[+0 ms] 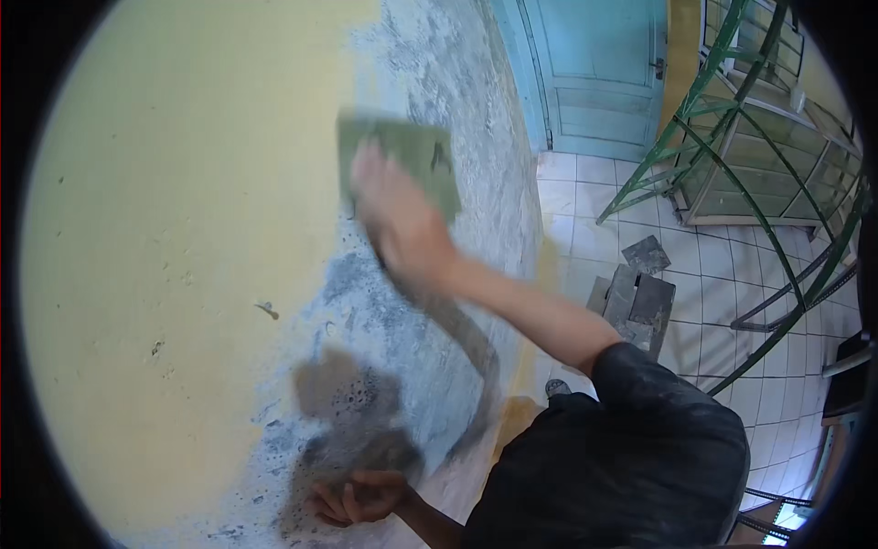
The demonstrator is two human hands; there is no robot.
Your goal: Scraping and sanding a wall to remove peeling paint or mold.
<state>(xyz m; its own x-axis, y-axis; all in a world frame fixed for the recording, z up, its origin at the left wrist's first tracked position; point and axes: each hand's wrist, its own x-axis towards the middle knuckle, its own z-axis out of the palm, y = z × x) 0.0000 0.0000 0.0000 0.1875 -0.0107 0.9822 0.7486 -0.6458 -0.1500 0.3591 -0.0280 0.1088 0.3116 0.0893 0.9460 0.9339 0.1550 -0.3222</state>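
Right hand (395, 212) holds squarish board (413, 151) at pitted wall (380, 316).

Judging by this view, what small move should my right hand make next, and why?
I'd probably slide the green board slightly downward in the picture, held flat: your right hand has it where the yellow coat meets the rough blue-grey patch, and small pits show just below. Blur hides its exact contact with the wall.

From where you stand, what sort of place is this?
Likely a room indoors being renovated: the wall is part yellow, part rough blue-grey, and a green metal frame, perhaps scaffolding, stands on the white tiled floor.
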